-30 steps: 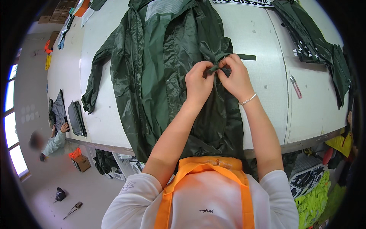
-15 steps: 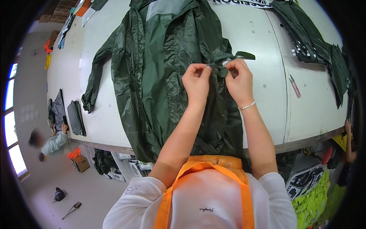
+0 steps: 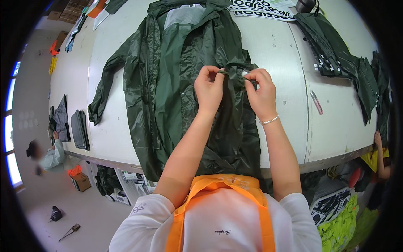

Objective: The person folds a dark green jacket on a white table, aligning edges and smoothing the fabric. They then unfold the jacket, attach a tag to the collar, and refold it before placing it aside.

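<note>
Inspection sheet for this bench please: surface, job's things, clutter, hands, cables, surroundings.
Surface: white table, mostly bare on its right half.
Job's things: dark green jacket spread flat, one sleeve out to the left; a narrow green strap stretched between the hands.
Clutter: pink-handled tool; folded dark garments at right; printed sheets at the far edge.
Hands: left hand and right hand both pinch the strap; beaded bracelet on the right wrist.
Cables: nothing seen.
Surroundings: a seated person on the floor at left; another person's hand at the table's right edge.

Both forearms extended forward, left hand (image 3: 208,87) and right hand (image 3: 261,90) close together, fingers pinched
</note>
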`<state>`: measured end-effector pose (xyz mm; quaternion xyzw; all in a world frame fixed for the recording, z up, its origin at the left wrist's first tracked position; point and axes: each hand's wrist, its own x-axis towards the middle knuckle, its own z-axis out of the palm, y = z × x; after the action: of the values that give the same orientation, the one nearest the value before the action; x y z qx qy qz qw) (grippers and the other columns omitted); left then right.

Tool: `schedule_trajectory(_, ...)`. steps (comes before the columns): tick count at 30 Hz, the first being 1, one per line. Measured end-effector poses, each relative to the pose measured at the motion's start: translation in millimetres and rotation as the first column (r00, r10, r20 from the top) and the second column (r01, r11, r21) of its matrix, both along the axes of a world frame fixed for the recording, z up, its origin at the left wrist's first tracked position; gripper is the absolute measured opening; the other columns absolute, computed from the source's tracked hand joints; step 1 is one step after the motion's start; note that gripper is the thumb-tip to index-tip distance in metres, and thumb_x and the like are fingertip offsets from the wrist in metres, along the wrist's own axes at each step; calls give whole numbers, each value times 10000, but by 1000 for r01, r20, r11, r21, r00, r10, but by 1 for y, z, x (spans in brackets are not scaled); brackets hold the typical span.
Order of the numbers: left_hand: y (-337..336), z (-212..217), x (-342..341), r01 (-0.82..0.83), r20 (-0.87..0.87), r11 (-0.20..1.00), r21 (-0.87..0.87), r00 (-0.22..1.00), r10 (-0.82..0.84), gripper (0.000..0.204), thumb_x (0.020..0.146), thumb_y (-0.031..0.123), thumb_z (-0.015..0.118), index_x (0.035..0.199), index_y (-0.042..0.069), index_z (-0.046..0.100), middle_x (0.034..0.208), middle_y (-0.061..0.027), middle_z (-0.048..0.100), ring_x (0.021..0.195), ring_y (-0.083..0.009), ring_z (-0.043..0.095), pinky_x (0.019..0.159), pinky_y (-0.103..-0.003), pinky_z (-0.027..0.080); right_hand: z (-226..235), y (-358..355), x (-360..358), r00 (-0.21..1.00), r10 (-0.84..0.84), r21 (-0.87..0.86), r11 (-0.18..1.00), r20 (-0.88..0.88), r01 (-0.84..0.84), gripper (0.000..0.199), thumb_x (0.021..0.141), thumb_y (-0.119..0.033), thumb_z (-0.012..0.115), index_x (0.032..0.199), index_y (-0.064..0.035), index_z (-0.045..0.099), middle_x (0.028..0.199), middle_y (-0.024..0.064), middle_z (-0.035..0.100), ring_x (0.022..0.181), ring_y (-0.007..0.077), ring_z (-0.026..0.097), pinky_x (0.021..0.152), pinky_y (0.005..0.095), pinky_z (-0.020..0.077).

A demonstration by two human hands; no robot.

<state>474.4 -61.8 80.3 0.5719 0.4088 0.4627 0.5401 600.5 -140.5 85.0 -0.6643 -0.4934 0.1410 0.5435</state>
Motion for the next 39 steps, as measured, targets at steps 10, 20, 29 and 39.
schedule_trajectory(10,1,-2,-3,39,-396,978,203,917,46,135,897,117,544,830,13,597,683,-13,593,574,-91,531,544,-233,421,7,-3,3,976,-22,45,999,215,13,102,763,-68,622,769,5,552,842,96,552,729,215,554,637,295,444)
schedule_trajectory(20,31,-23,-53,19,253,579,-815,911,327,538,925,505,428,1121,10,497,1093,-146,530,941,-235,526,823,-366,454,-4,-31,41,581,-100,-12,988,-808,153,487,996,-359,356,702,-26,555,847,114,636,723,175,591,692,294,497)
schedule_trajectory(29,-66,12,-3,84,-203,996,-21,975,-86,667,805,192,683,1352,26,338,1274,-143,456,1151,-236,466,962,-363,373,52,-34,53,-7,420,408,884,-907,228,409,988,-345,363,643,-128,393,696,47,506,643,152,457,607,274,399)
schedule_trajectory(39,-64,101,-19,392,-116,891,229,920,-375,593,742,90,671,1287,55,439,1200,-102,534,1058,-182,525,913,-326,405,71,-52,26,-370,320,420,877,-872,-232,389,991,-343,369,660,-142,406,680,23,523,626,112,494,500,207,418)
